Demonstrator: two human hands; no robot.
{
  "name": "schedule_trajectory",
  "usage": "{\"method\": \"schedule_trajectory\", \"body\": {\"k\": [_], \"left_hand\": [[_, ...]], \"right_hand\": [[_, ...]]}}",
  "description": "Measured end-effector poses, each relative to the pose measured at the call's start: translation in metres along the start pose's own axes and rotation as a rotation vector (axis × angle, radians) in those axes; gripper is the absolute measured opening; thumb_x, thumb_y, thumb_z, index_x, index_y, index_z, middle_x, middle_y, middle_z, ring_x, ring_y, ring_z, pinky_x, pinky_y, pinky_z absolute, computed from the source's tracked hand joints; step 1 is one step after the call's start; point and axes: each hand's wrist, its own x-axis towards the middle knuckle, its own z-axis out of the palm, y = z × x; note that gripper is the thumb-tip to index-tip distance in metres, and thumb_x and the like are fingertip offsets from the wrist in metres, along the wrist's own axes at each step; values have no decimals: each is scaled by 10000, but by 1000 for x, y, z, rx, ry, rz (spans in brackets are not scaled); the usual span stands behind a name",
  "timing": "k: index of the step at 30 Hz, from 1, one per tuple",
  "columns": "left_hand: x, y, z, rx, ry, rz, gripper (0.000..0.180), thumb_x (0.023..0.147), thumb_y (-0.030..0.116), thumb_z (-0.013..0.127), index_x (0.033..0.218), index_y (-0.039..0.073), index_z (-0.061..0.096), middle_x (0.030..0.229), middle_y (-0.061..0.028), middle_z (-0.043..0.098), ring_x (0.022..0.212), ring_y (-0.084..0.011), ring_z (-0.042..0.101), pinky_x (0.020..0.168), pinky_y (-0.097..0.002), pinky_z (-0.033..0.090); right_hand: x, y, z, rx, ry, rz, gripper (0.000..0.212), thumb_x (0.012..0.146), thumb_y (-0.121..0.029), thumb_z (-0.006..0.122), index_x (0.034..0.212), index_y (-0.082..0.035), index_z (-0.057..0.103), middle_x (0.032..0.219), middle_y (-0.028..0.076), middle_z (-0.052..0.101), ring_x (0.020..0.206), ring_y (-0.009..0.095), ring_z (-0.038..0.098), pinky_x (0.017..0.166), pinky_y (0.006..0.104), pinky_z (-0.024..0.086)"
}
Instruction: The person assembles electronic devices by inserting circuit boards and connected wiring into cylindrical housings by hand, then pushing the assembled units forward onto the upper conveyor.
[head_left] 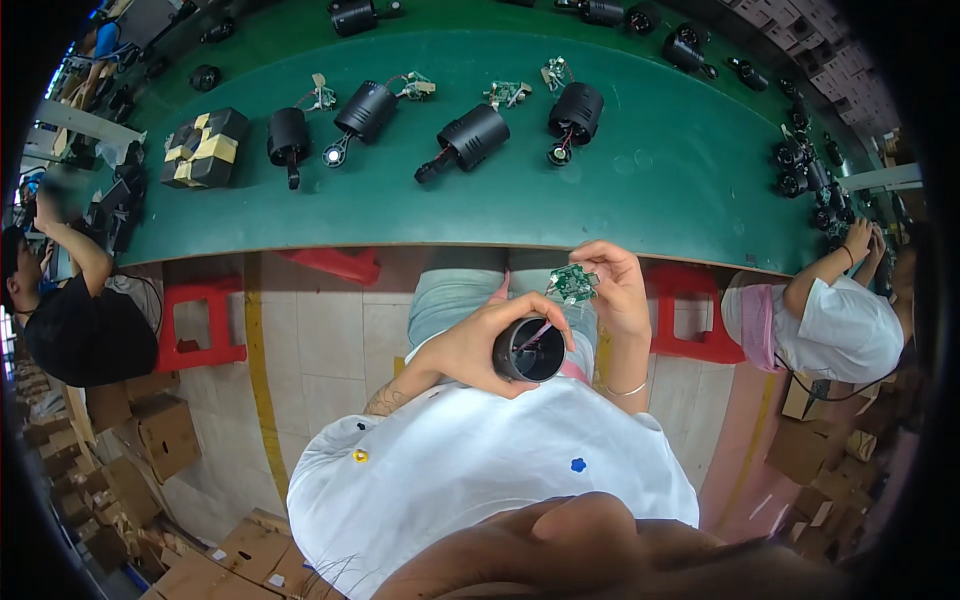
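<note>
My left hand point(470, 345) is wrapped around a black cylindrical housing point(503, 352), held over my lap with its open end facing up. Wires point(535, 335) come out of the hollow inside. Between the fingers of my right hand point(622, 290) is a small green circuit board point(573, 284), just above and to the right of the housing's mouth. On the green table point(670, 200) in front lie several similar black housings, among them one at the right point(576, 112) and one at the middle point(474, 137), with boards wired to or lying beside them.
A black block bound with yellow tape point(205, 148) sits at the table's left. Red stools point(200, 322) stand on both sides. Co-workers sit at left point(90, 330) and right point(850, 325). Black parts point(805, 180) crowd the right end, and cardboard boxes point(160, 435) are stacked behind.
</note>
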Motion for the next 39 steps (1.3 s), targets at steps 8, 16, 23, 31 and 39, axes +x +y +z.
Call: {"method": "schedule_trajectory", "body": {"k": [8, 16, 23, 31, 39], "left_hand": [[5, 1, 0, 307, -43, -82, 743, 555, 54, 816, 1192, 91, 434, 1022, -120, 683, 864, -247, 633, 839, -336, 483], [-6, -29, -2, -203, 147, -161, 834, 585, 73, 820, 1191, 136, 250, 1125, -189, 641, 849, -260, 633, 867, -328, 457], [4, -34, -1, -752, -51, -84, 796, 602, 19, 802, 1148, 165, 241, 1151, -260, 626, 877, -314, 645, 848, -389, 496], [-10, -59, -9, -800, 55, -17, 649, 509, 0, 823, 1021, 173, 465, 1236, -380, 539, 835, -402, 641, 830, -511, 501], [9, -22, -17, 27, 80, 5, 569, 578, 49, 790, 1112, 90, 598, 1139, -154, 662, 903, -302, 655, 876, -400, 500]], "right_hand": [[0, 21, -26, 106, -38, 225, 213, 814, 27, 678, 1026, 28, 657, 929, 125, 687, 787, 139, 624, 778, 231, 498], [5, 9, -1, 320, 71, -69, 260, 775, 34, 720, 994, -47, 605, 808, 94, 660, 694, 164, 620, 873, 305, 515], [9, 7, 12, 357, 39, -169, 362, 786, 24, 731, 1065, -80, 525, 797, 86, 650, 706, 184, 634, 999, 400, 483], [2, 3, 17, 103, 142, -342, 350, 803, 61, 698, 1062, -73, 503, 799, 85, 651, 751, 203, 657, 988, 420, 489], [0, -5, 16, -22, 115, -328, 332, 789, 89, 681, 1029, -51, 499, 793, 102, 649, 787, 217, 659, 908, 397, 532]]}}
